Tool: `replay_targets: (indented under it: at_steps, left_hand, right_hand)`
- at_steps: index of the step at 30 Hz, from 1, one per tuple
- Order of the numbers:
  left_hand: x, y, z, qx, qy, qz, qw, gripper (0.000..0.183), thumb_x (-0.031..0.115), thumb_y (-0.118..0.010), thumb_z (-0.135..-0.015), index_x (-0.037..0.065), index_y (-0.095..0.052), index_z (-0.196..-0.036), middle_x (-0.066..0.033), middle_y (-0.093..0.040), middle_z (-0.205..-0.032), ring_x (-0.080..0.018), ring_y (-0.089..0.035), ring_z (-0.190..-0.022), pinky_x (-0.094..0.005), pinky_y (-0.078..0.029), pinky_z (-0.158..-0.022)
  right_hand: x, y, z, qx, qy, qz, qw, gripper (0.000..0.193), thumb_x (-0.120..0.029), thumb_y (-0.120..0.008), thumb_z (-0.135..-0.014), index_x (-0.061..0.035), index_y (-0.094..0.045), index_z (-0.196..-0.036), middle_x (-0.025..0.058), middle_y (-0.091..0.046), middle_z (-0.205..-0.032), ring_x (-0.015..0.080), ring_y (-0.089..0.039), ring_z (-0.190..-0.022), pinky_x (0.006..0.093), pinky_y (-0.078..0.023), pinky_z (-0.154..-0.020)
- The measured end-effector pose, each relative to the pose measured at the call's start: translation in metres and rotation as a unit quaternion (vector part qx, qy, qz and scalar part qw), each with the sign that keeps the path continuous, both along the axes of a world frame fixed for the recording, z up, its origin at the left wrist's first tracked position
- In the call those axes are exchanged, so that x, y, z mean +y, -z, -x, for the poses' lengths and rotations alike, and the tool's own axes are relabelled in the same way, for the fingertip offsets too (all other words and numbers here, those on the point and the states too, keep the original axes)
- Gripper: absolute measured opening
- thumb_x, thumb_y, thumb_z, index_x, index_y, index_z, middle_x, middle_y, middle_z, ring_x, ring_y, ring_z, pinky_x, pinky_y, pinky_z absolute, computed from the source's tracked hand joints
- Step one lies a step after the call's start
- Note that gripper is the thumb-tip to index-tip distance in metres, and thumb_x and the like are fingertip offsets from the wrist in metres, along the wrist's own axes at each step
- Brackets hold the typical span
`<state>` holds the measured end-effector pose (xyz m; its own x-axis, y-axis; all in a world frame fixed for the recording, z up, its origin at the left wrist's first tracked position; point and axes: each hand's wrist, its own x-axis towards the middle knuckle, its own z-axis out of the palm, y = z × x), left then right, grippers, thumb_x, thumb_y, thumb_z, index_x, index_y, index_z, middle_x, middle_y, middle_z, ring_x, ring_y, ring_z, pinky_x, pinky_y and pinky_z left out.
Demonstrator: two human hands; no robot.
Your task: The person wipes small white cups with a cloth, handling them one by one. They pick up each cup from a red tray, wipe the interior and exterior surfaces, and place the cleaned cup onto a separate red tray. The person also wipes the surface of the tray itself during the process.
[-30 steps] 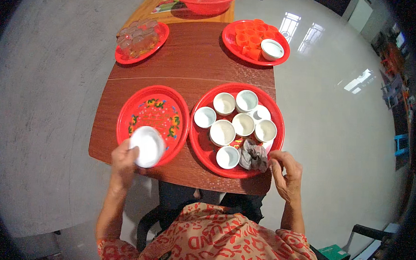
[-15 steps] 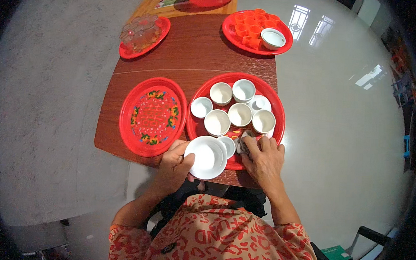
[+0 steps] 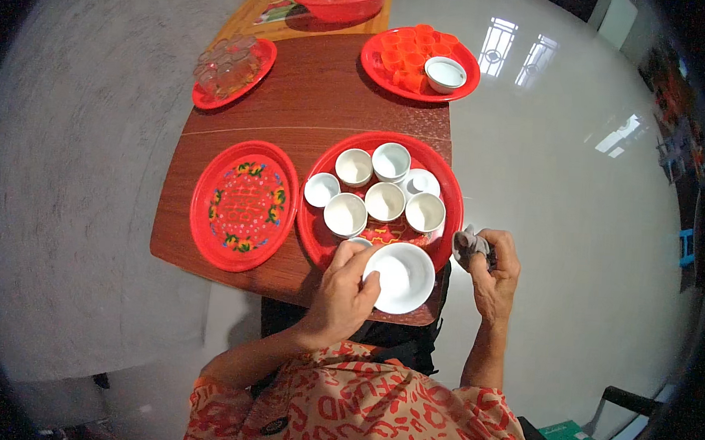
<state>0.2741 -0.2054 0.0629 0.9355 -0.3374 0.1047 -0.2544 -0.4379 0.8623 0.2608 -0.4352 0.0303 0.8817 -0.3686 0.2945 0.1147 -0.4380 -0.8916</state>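
One white bowl (image 3: 403, 281) is held in the left hand (image 3: 348, 290) near six o'clock of a red tray (image 3: 450, 189) on the counter (image 3: 311, 92), and from here I see the fingers clamped on its side. White cups (image 3: 355, 167) stand on that tray. At the bowl's two o'clock, the right hand (image 3: 498, 281) has its fingers closed on a grey rag (image 3: 469, 247), just beside the tray's rim. A flowered tray (image 3: 243, 207) lies at nine o'clock; orange cups (image 3: 415, 50) sit toward twelve.
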Motion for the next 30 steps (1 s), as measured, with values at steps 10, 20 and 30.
replay_targets:
  at_steps: [10,20,30]
  left_hand:
    - [-0.022,0.019,-0.014,-0.086,-0.032,-0.088,0.992,0.038,0.000,-0.056,-0.080,-0.007,-0.051,-0.117,-0.0193,-0.047,-0.103,-0.0359,-0.052,-0.096,-0.0444,-0.042,-0.084]
    - [-0.029,0.019,-0.014,-0.112,-0.024,-0.130,0.985,0.042,-0.001,-0.060,-0.079,-0.007,-0.049,-0.119,-0.0200,-0.047,-0.103,-0.0357,-0.055,-0.094,-0.0422,-0.047,-0.079]
    - [-0.021,0.003,-0.004,-0.141,-0.076,-0.123,0.979,0.053,-0.003,-0.066,-0.075,-0.002,-0.047,-0.124,-0.0156,-0.047,-0.108,-0.0165,-0.057,-0.064,-0.0292,-0.048,-0.057]
  right_hand:
    - [0.014,0.004,-0.005,-0.001,-0.049,0.031,0.998,0.023,0.000,-0.056,-0.072,0.0008,-0.058,-0.095,0.0105,-0.053,-0.083,0.0197,-0.056,-0.073,0.0304,-0.046,-0.064]
    - [0.021,0.013,-0.002,0.008,-0.073,0.054,0.996,0.030,-0.005,-0.066,-0.071,-0.0007,-0.059,-0.101,0.0110,-0.052,-0.084,0.0214,-0.056,-0.072,0.0327,-0.047,-0.064]
    - [0.026,0.012,-0.004,0.015,-0.061,0.111,0.992,0.029,-0.005,-0.066,-0.069,-0.0012,-0.059,-0.096,0.0106,-0.052,-0.084,0.0235,-0.056,-0.072,0.0352,-0.046,-0.062]
